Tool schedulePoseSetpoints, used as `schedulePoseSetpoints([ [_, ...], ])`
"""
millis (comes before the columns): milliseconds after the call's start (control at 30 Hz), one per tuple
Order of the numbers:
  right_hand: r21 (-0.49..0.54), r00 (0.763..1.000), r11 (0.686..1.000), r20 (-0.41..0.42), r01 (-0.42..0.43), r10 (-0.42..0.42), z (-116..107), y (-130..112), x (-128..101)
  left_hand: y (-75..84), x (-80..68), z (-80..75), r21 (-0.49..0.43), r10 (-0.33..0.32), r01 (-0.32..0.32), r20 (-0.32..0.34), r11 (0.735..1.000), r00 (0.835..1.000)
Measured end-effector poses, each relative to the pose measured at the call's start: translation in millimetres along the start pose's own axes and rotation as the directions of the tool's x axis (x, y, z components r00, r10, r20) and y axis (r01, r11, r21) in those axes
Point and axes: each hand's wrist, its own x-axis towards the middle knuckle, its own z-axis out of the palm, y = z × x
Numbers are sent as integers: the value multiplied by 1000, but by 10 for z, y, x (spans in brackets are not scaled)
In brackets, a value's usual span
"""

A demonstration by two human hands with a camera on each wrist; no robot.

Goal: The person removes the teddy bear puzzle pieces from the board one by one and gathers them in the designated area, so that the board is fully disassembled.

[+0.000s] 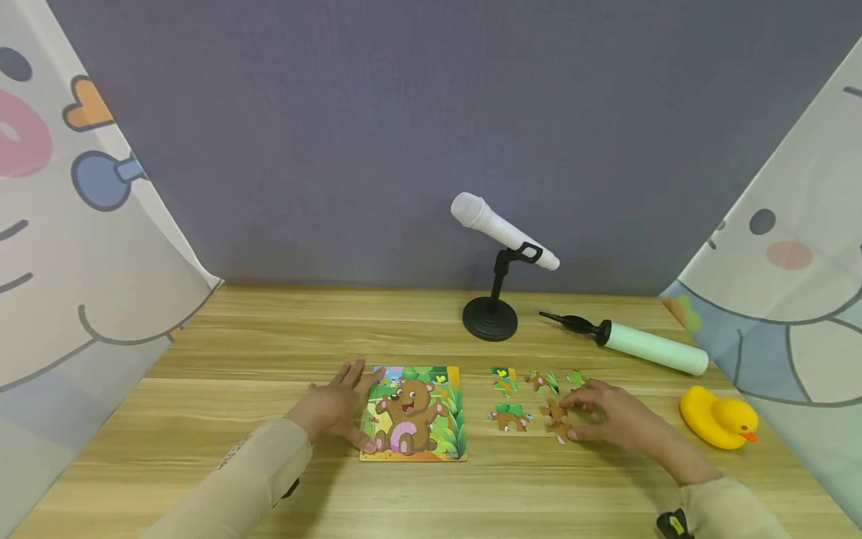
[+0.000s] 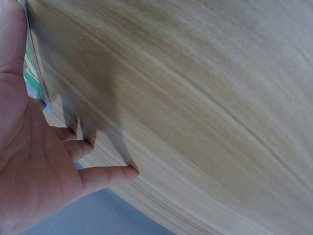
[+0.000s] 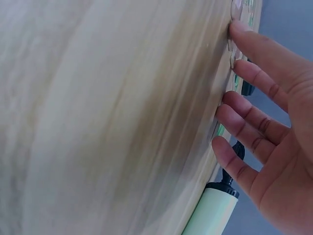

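Note:
A bear puzzle board (image 1: 416, 413) lies flat on the wooden table (image 1: 269, 352). My left hand (image 1: 339, 405) rests on its left edge with fingers straight; the left wrist view shows the board's edge (image 2: 33, 73) under my palm (image 2: 34, 161). To the right lie several loose puzzle pieces (image 1: 509, 417). My right hand (image 1: 609, 416) touches the rightmost pieces (image 1: 556, 414) with spread fingertips. In the right wrist view my fingers (image 3: 254, 115) press against the table near those pieces (image 3: 234, 34).
A white microphone (image 1: 501, 230) on a black stand (image 1: 491, 317) stands behind the pieces. A mint hand pump (image 1: 643, 347), also seen as a pump (image 3: 212, 210), lies at the right rear. A yellow rubber duck (image 1: 717, 417) sits at the right. Patterned curtains flank both sides.

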Motion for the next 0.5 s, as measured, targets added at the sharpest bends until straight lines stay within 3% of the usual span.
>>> schedulePoseSetpoints([
  [267, 6, 998, 1000, -60, 16, -16, 1, -88, 69, -5, -7, 6, 3, 5, -5, -2, 1000, 1000],
  [500, 180, 997, 983, -79, 25, -11, 45, -316, 209, -7, 4, 7, 5, 2, -2, -1, 1000, 1000],
])
